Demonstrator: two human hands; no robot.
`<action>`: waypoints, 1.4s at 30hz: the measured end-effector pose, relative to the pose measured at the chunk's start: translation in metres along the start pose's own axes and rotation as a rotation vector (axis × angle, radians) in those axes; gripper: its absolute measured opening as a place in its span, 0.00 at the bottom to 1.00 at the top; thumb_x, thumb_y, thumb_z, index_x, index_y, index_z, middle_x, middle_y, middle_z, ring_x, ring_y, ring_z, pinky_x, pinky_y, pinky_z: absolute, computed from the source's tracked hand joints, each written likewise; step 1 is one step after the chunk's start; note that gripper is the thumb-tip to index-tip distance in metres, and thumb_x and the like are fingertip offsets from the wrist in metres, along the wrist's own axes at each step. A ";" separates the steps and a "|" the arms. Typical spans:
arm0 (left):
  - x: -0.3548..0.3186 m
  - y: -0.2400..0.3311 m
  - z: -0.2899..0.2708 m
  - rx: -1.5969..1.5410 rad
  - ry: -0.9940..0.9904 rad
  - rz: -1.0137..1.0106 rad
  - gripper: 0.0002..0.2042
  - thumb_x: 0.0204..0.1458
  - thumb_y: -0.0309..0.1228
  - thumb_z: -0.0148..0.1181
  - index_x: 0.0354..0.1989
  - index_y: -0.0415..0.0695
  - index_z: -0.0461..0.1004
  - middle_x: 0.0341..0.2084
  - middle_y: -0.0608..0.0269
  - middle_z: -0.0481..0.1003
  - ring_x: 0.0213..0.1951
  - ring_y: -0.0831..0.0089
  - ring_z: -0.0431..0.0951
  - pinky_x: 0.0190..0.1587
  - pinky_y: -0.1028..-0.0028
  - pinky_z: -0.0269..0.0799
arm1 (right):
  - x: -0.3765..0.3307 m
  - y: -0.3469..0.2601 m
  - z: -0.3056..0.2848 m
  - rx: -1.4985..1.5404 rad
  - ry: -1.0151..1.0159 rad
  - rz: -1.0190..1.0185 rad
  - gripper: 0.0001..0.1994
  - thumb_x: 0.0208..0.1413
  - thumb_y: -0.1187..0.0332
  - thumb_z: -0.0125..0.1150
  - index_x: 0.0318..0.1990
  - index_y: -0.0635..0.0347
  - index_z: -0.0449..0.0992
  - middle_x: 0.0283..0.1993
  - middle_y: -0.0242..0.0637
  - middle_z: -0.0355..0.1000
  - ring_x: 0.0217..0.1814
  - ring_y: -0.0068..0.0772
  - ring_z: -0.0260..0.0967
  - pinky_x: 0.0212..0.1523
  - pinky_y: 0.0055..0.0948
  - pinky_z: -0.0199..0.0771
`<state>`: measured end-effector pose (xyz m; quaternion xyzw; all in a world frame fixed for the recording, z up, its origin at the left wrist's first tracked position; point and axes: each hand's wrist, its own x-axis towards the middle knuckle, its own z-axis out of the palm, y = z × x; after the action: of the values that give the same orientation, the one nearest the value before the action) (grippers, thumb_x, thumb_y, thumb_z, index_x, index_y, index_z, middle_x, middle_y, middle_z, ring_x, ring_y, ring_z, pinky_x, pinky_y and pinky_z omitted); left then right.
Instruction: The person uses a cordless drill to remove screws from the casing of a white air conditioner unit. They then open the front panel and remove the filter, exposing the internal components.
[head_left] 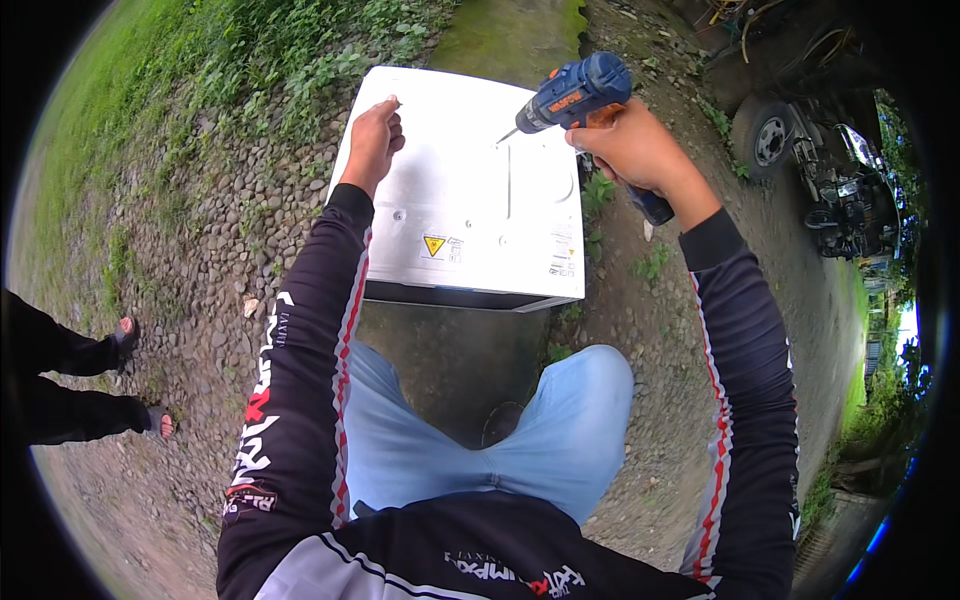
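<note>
A white metal appliance cabinet (440, 180) lies in front of my knees, its large panel facing up. My right hand (640, 150) grips a blue cordless drill (580, 90) by its handle, over the panel's far right part. Its thin bit points down and left; whether the tip touches the panel I cannot tell. Over the panel's far left part, my left hand (374, 140) is closed with thumb and forefinger pinched together. A tiny dark bit shows at those fingertips, too small to name. Several screw spots and a yellow warning label (433, 246) mark the near part of the panel.
Cobbles and pebbles (210, 230) cover the ground at left, with grass (270, 50) beyond. A person's sandalled feet (125, 335) stand at far left. At right are a vehicle wheel (770, 140) and a parked motorcycle (850, 200). A mossy concrete strip (500, 40) runs behind the cabinet.
</note>
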<state>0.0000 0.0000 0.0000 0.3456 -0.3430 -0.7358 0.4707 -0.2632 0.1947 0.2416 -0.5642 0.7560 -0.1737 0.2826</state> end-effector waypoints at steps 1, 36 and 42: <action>-0.001 -0.008 0.014 -0.253 -0.081 -0.111 0.09 0.69 0.36 0.55 0.40 0.44 0.70 0.26 0.68 0.66 0.24 0.79 0.62 0.19 0.78 0.52 | 0.002 0.004 0.004 -0.004 0.011 0.006 0.12 0.57 0.62 0.71 0.40 0.61 0.81 0.23 0.33 0.75 0.18 0.25 0.70 0.22 0.31 0.71; -0.017 -0.081 0.089 1.043 -0.302 0.215 0.18 0.65 0.29 0.46 0.56 0.49 0.82 0.46 0.51 0.84 0.48 0.57 0.83 0.56 0.65 0.74 | 0.061 0.003 -0.022 -0.067 -0.191 0.091 0.11 0.62 0.63 0.67 0.38 0.63 0.76 0.20 0.32 0.69 0.15 0.25 0.68 0.14 0.30 0.70; 0.006 -0.071 0.086 0.741 -0.096 -0.010 0.16 0.62 0.28 0.51 0.54 0.42 0.82 0.39 0.49 0.83 0.42 0.64 0.83 0.50 0.68 0.76 | 0.095 -0.016 -0.033 -0.099 -0.269 0.093 0.12 0.62 0.64 0.64 0.28 0.61 0.73 0.22 0.35 0.70 0.18 0.29 0.69 0.23 0.37 0.76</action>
<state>-0.1059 0.0326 -0.0147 0.4593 -0.6062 -0.5794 0.2931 -0.2914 0.0977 0.2547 -0.5598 0.7443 -0.0458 0.3612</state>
